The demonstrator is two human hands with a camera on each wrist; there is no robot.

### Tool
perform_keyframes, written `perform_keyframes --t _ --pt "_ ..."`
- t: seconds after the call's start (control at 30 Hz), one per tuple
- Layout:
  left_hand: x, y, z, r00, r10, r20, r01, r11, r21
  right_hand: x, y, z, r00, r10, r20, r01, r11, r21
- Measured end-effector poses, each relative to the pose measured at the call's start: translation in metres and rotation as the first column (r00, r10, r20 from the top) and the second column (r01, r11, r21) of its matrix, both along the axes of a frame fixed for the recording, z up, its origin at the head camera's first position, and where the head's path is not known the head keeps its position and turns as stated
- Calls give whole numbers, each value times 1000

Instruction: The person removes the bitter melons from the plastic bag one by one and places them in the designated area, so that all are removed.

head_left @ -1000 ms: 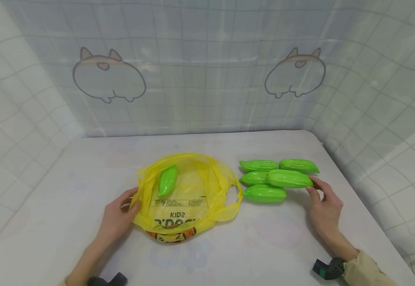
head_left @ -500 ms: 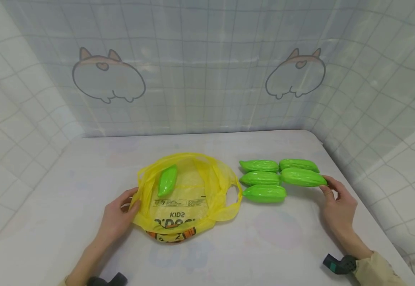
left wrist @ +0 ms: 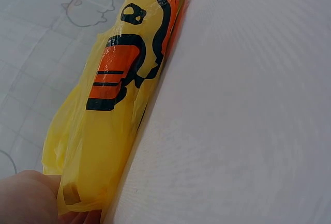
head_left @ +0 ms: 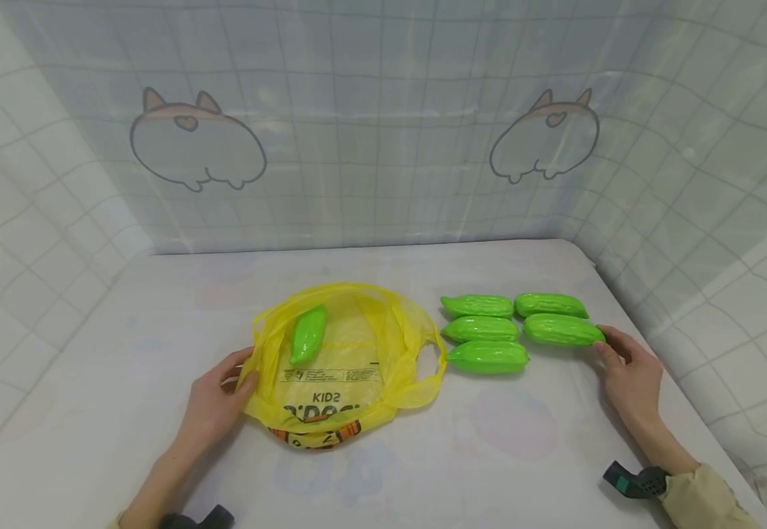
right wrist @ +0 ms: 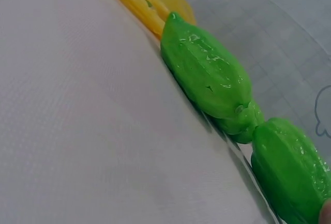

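A yellow plastic bag [head_left: 330,353] lies mouth-up at centre, with one green bitter melon [head_left: 308,335] inside. My left hand [head_left: 220,393] pinches the bag's left rim between thumb and fingers. On the right, my right hand [head_left: 631,375] holds the right end of a shiny bitter melon [head_left: 562,330], which rests on the table. Only a fingertip [right wrist: 326,214] of that hand shows in the right wrist view. Left of this melon lie three others: a back one [head_left: 477,306], a middle one [head_left: 481,329] and a front one [head_left: 489,357]. Another melon [head_left: 551,305] lies directly behind the held one.
The white table [head_left: 423,470] runs back to a tiled-pattern curtain [head_left: 370,147] with drawn animal figures. Similar sheets [head_left: 707,242] flank it on the sides. The bag's loose handle [head_left: 431,367] reaches close to the melons.
My right hand has carried its bitter melon rightward from over the middle melon and lowered it beside that row, in front of the back right melon. The left hand and bag stay put.
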State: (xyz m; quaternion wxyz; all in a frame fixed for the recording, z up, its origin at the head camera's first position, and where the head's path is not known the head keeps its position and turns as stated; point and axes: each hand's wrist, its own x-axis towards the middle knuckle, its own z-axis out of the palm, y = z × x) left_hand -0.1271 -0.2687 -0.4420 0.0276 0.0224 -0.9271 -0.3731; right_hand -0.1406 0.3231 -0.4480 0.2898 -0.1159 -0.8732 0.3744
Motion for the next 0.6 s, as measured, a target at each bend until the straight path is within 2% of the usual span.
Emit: perform_keyframes --t 0.1,0.23,0.6 --pt "0 0 0 1000 -1 -2 1 1000 -4 -1 1 -1 997 13 72 -15 1000 25" --pt "-1 0 0 1000 -4 -5 4 1000 -6 -1 2 -2 991 53 121 -61 996 61" --pt "0 1 3 1000 -2 -3 2 1000 1 0 4 0 981 78 175 -88 995 47"
